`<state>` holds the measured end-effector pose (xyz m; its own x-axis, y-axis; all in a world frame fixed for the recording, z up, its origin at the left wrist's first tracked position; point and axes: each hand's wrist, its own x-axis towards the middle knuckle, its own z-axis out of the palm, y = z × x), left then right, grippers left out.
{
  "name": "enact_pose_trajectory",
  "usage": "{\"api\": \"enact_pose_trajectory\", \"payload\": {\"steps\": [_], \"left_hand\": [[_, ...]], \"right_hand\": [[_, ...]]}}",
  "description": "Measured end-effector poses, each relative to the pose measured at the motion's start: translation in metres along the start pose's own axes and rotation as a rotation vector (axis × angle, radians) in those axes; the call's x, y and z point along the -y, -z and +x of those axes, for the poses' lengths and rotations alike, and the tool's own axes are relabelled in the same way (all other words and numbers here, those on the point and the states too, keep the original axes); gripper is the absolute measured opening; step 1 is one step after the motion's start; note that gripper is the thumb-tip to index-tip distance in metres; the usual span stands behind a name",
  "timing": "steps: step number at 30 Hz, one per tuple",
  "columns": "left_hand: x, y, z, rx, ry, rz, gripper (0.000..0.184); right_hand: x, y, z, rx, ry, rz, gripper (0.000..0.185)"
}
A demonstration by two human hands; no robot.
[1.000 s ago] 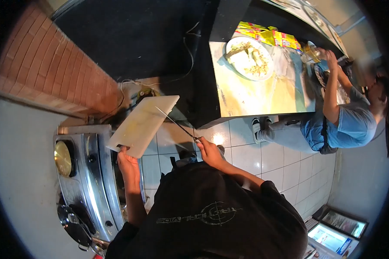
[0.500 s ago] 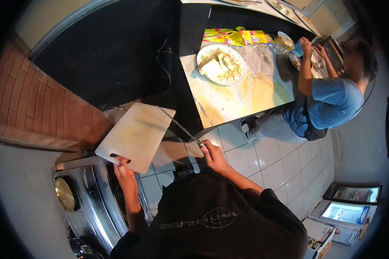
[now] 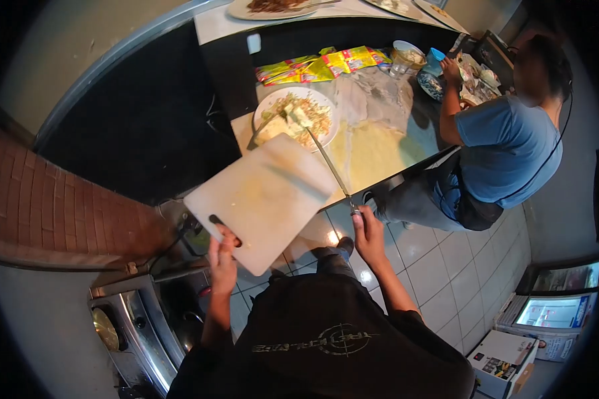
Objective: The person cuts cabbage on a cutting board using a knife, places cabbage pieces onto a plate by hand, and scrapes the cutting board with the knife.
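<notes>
My left hand (image 3: pixel 223 258) is closed on a white cutting board (image 3: pixel 263 203) at its handle slot. The board is held up in front of the counter, its far corner overlapping the near side of a plate of food (image 3: pixel 331 110). In my right hand (image 3: pixel 369 233) is a knife (image 3: pixel 334 169), gripped by the handle with its blade pointing away towards the plate. The tip appears over the food (image 3: pixel 299 118), which has pale chunks and shredded bits; whether it touches cannot be told.
A co-worker in a blue shirt (image 3: pixel 506 146) stands at the counter (image 3: pixel 366 149) on the right, hands near a bowl. Yellow packets (image 3: pixel 336 64) line the counter's back. A steel stove (image 3: pixel 136 326) stands at lower left beside a brick wall (image 3: pixel 53 199).
I have come closer to the counter. The cutting board and knife have moved right and forward, and the board now overlaps the plate. The co-worker's arm has lowered slightly.
</notes>
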<state>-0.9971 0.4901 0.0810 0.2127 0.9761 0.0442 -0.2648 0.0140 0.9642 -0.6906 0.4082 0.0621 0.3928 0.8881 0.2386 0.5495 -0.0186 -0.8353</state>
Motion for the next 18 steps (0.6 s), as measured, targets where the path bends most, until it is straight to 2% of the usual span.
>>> {"api": "enact_pose_trajectory", "payload": {"steps": [6,10,12,14,18], "left_hand": [[0.057,-0.114,0.044,0.066,0.104,0.062,0.021],[0.103,-0.165,0.077,0.203,0.071,0.081,0.019],[0.116,-0.196,0.089,0.16,0.082,0.085,0.017],[0.13,-0.22,0.094,0.075,0.225,0.0,0.016],[0.17,-0.238,0.109,0.103,0.166,0.023,0.017]], "right_hand": [[-0.059,0.09,0.035,-0.031,-0.074,-0.086,0.019],[-0.096,0.142,0.057,0.006,-0.16,-0.158,0.02],[-0.115,0.16,0.071,0.024,-0.13,-0.178,0.021],[-0.127,0.173,0.086,0.063,-0.152,-0.179,0.022],[-0.148,0.187,0.112,0.113,-0.149,-0.211,0.024]]}}
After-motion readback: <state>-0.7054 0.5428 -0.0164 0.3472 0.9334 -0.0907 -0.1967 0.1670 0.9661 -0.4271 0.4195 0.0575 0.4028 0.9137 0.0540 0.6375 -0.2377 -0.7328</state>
